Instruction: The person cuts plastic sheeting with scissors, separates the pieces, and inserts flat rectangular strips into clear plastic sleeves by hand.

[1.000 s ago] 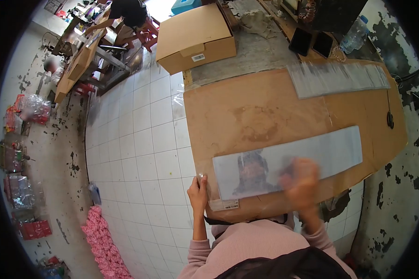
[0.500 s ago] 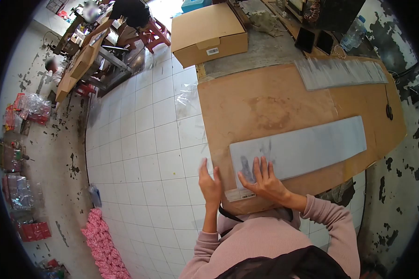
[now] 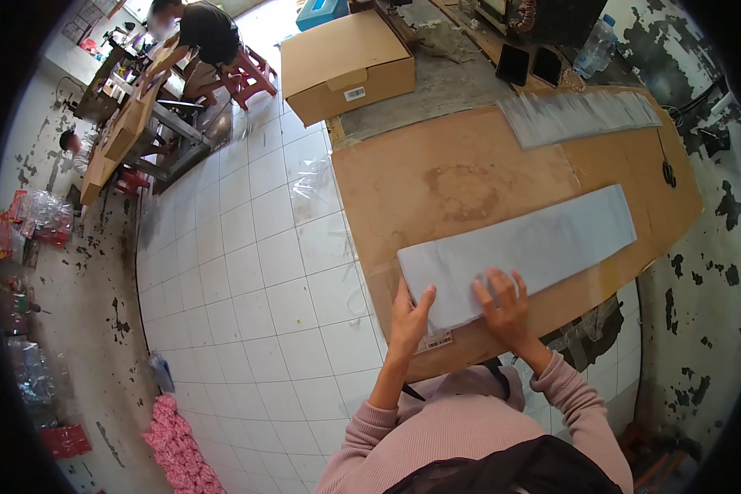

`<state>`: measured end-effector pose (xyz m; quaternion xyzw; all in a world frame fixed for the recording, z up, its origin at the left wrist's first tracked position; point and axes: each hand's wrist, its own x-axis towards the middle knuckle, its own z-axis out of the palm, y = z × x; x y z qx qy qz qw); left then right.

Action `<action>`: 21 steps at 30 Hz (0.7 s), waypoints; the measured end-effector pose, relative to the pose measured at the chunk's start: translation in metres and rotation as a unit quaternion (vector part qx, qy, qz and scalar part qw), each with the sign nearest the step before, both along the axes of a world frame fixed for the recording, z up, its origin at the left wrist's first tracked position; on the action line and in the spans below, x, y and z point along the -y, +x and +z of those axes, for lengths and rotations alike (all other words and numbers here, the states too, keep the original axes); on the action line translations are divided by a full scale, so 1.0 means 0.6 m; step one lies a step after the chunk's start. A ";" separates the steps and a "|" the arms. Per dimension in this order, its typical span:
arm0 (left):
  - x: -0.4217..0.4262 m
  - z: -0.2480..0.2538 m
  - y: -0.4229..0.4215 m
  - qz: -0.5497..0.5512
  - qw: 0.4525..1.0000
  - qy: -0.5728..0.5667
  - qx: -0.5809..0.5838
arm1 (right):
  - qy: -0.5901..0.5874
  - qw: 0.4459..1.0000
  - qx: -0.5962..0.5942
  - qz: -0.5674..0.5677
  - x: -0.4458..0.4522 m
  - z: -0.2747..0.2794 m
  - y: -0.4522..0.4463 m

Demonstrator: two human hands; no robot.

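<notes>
A long, pale grey-blue stack of what look like plastic sleeves (image 3: 519,247) lies aslant on the cardboard-covered table. My left hand (image 3: 409,321) is at its left end, thumb over the top and fingers along the outer edge, so that edge sits between them. Slightly blurred, my right hand (image 3: 506,309) rests near the stack's front edge with its fingers spread and bent, holding nothing. A small barcode label (image 3: 439,340) shows on the cardboard just below the stack's near left corner.
A second streaky plastic bundle (image 3: 580,117) lies at the back right, near scissors (image 3: 668,173). Behind are a cardboard box (image 3: 350,66), two phones (image 3: 513,64) and a water bottle (image 3: 594,48). Another person (image 3: 208,34) works at a far bench; pink material (image 3: 177,440) hangs lower left.
My left hand has come from beside the table onto the stack's left end. My right hand has slid right from its flat press. The dark patches on the stack have gone; the view has shifted slightly.
</notes>
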<state>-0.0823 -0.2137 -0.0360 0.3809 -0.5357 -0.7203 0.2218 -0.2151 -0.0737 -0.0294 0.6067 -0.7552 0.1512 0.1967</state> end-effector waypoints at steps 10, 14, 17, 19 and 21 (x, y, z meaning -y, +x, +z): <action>0.003 0.000 0.087 0.098 0.899 -0.272 0.329 | -0.042 0.996 0.057 0.049 -0.012 0.003 -0.077; 0.009 -0.071 0.116 0.081 0.973 -0.079 0.201 | -0.140 0.962 0.234 0.004 0.008 0.071 -0.059; 0.035 -0.071 0.154 0.045 0.996 -0.002 0.081 | -0.187 0.859 0.441 -0.183 0.012 0.166 -0.018; 0.066 -0.045 0.193 0.059 0.995 0.010 0.082 | -0.328 0.727 0.566 -0.206 0.004 0.224 -0.016; 0.119 -0.035 0.261 0.071 0.988 -0.014 0.136 | -0.514 0.602 0.602 -0.104 -0.011 0.276 -0.043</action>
